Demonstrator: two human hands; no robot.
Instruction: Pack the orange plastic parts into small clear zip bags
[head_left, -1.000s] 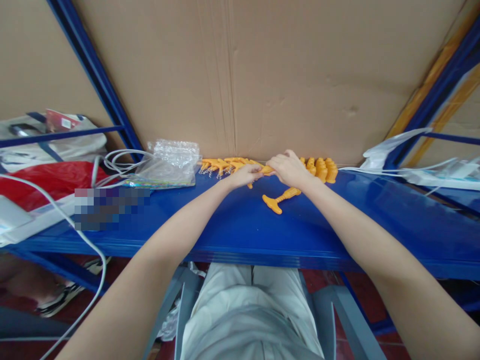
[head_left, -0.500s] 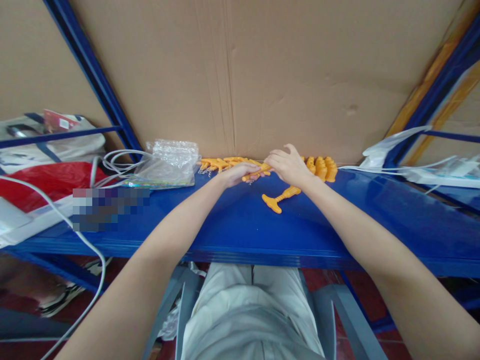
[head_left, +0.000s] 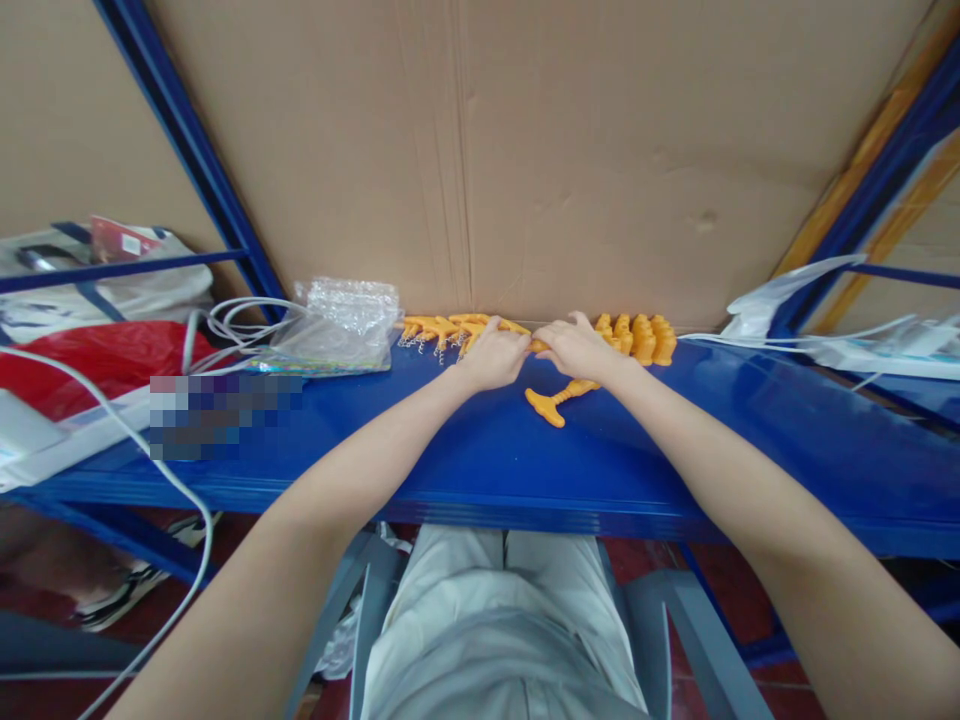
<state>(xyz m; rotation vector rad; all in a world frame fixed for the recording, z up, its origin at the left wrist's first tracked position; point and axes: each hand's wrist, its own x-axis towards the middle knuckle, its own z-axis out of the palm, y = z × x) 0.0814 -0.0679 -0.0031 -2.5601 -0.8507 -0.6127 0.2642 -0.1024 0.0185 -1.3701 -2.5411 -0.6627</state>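
Above the back of the blue table, my left hand [head_left: 498, 356] is closed around an orange plastic corkscrew [head_left: 538, 345]. Most of it is hidden by the fingers; a short orange piece shows between my two hands. My right hand [head_left: 576, 348] pinches that piece from the other side, its fingers bent. Nearer to me lies a T-shaped orange corkscrew [head_left: 551, 406], its far end partly behind my right wrist. Left of my hands are several orange handles with metal spirals [head_left: 433, 328]. Several ribbed orange sleeves [head_left: 643, 340] stand in a row to the right.
A clear plastic bag [head_left: 341, 325] and white cables [head_left: 244, 320] lie at the left, beside a red bag [head_left: 112, 365]. Cardboard [head_left: 562, 150] closes off the back between blue posts. White plastic wrap [head_left: 772, 295] sits at the right. Another person's foot [head_left: 120, 595] shows under the table.
My left hand has turned over into a fist around the orange piece, which pointed toward me at the left before. My right hand has closed in and its fingers have come down.
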